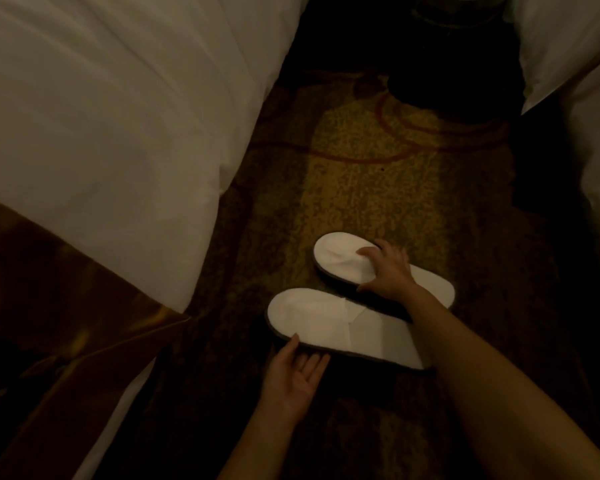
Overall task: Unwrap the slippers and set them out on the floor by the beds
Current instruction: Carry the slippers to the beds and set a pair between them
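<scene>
White slippers (343,327) under spread hands (388,271)

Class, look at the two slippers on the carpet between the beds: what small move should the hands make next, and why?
Probably let go and lift both hands away. Both slippers, near and far, already lie unwrapped, flat and side by side on the carpet. The right hand rests on the far one and the left hand touches the near one's edge.

No readable text or labels, perhaps lost in dim light
</scene>
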Tool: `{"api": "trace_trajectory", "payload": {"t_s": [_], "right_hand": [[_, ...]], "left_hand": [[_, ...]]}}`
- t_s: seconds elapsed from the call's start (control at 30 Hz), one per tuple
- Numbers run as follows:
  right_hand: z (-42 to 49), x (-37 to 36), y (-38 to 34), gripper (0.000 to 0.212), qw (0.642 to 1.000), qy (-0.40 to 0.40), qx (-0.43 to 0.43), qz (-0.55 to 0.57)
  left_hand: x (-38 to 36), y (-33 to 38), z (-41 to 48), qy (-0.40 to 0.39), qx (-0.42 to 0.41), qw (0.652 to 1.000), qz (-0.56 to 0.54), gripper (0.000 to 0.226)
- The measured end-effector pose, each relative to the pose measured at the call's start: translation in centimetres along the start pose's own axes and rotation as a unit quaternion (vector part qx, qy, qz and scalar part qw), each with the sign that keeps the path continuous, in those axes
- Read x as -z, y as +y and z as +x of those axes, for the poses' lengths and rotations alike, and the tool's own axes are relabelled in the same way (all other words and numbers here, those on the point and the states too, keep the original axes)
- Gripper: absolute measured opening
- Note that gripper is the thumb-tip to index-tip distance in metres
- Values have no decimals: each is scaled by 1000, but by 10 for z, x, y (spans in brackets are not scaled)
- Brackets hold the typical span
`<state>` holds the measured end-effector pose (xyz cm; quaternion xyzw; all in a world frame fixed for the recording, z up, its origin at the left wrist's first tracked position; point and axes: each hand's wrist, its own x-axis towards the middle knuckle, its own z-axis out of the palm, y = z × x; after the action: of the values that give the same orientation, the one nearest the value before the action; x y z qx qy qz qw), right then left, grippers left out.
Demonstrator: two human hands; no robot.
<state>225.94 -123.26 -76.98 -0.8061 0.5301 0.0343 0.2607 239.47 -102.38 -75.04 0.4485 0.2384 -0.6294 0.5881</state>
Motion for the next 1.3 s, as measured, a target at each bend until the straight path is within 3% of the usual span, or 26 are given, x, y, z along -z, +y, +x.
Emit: {"api": "trace_trajectory", "payload": {"t_s": [0.23, 0.43, 0.6, 0.7, 0.83, 0.93, 1.07, 1.3], "right_hand": [[14, -15, 8, 84, 999, -25, -6, -29], [14, -17, 9, 90, 997, -68, -15, -17], [-15, 14, -11, 84, 997, 6, 64, 42], [-49, 26, -34, 88, 986, -93, 135, 38], [-90, 4, -49, 110, 957, -192, 168, -140], [-101, -6, -46, 91, 953, -158, 166, -200], [-106, -2, -39, 58, 958, -113, 191, -180], [-112, 8, -22, 57, 955, -42, 224, -190]], "left_hand": [[10, 2, -11, -24, 29, 999, -1, 11], [12, 4, -7, -38, 19, 998, 41, 18], [10, 4, -3, -41, 11, 997, 71, 20], [8, 2, -2, -40, 12, 996, 80, 18], [8, 1, -3, -51, 13, 996, 75, 26], [5, -1, -5, -58, 6, 996, 69, 23], [-3, -1, -9, -84, 5, 990, 117, 18], [-11, 30, -6, -65, -52, 988, 133, 31]]}}
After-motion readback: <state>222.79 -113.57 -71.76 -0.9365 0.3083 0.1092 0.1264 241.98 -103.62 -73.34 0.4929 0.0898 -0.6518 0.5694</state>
